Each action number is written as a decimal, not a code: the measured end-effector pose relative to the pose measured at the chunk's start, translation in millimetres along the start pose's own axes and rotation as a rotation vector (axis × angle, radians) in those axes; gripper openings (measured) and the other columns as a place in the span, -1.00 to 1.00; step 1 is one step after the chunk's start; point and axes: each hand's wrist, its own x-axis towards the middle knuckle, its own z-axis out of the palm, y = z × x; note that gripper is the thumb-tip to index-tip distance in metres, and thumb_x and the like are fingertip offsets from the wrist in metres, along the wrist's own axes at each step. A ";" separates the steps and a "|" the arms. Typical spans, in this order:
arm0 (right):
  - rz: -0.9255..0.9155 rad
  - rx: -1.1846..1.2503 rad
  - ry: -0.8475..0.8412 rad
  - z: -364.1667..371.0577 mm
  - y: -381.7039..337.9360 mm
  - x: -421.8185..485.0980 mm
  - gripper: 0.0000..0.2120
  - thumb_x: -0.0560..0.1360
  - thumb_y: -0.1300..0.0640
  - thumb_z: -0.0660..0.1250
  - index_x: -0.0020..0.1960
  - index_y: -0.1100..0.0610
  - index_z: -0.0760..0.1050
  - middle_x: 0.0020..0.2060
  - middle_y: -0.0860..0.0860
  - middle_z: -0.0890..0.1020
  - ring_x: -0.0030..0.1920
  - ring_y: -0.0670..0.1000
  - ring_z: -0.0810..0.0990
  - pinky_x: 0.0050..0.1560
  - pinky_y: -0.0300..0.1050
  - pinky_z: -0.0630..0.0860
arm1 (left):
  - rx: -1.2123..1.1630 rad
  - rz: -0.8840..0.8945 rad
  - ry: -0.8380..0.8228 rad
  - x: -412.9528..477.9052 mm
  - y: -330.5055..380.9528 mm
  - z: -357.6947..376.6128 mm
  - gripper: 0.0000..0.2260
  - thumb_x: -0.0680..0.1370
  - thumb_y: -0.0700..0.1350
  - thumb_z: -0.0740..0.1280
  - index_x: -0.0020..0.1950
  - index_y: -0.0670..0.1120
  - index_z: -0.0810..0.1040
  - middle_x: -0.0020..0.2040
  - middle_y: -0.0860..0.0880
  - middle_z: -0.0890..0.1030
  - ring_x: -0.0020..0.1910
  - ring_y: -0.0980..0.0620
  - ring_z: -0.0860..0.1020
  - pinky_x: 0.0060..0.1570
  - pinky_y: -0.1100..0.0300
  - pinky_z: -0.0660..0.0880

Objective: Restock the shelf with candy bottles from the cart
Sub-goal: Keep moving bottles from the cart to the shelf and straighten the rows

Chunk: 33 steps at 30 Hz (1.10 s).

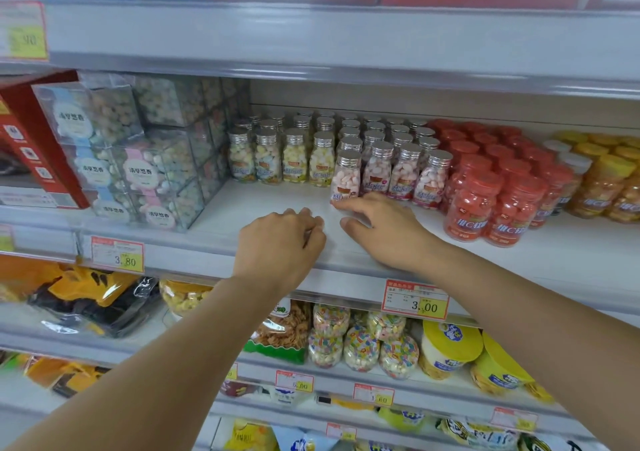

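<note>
Clear candy bottles with silver caps stand in rows on the middle shelf [263,208]. A pink-candy bottle [345,177] stands at the front of its row, ahead of the others. My right hand [384,229] lies low over the shelf, its fingertips touching that bottle's base and its thumb spread away from it. My left hand [280,243] hovers over the shelf's front edge just left of the right hand. Its fingers are curled under and nothing shows in it. The cart is out of view.
Red-capped bottles [485,201] crowd the shelf right of the silver-capped rows, with yellow-capped ones [602,187] beyond. Clear candy boxes [152,173] are stacked at the left. Bare shelf lies in front of the left rows. Price tags [415,300] hang on the shelf edge.
</note>
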 end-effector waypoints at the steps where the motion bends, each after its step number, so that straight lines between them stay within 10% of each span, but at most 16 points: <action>1: 0.005 -0.014 -0.005 0.7 0.6 1.0 -0.61 0.64 -0.06 0.11 0.46 -0.14 0.30 0.28 0.05 0.43 0.35 0.10 0.35 0.36 0.10 0.25 | 0.003 0.003 0.002 0.5 -0.8 0.9 -0.66 0.65 0.07 0.05 0.28 0.06 0.53 0.25 0.04 0.58 0.12 -0.04 0.56 0.06 0.03 0.51; 19: 0.008 0.003 -0.070 2.8 8.0 2.9 -0.56 0.63 -0.11 0.10 0.51 -0.16 0.21 0.54 -0.05 0.20 0.53 0.03 0.12 0.46 0.03 0.00 | 0.033 0.032 0.068 2.8 -5.5 11.7 -0.55 0.61 0.13 -0.05 0.24 0.04 0.55 0.20 0.04 0.60 0.07 -0.04 0.58 0.00 0.06 0.52; 27: -0.157 0.211 0.382 1.6 7.1 -16.1 -0.77 0.59 0.16 0.23 0.19 0.09 0.57 0.13 -0.01 0.58 0.15 -0.06 0.52 0.10 -0.27 0.34 | -0.126 0.160 0.219 -20.4 -8.0 2.1 -0.61 0.63 0.06 0.06 0.32 -0.01 0.54 0.33 -0.02 0.52 0.30 -0.03 0.44 0.30 0.09 0.30; 33: -0.470 0.342 0.454 25.1 -20.3 -86.2 -0.80 0.59 0.25 0.20 0.05 0.17 0.61 -0.07 -0.03 0.59 -0.05 -0.09 0.56 -0.03 -0.21 0.46 | -0.136 0.273 0.495 -96.8 -13.7 27.0 -0.72 0.54 -0.10 0.17 0.16 -0.10 0.58 0.17 -0.10 0.53 0.13 -0.10 0.45 0.08 0.05 0.33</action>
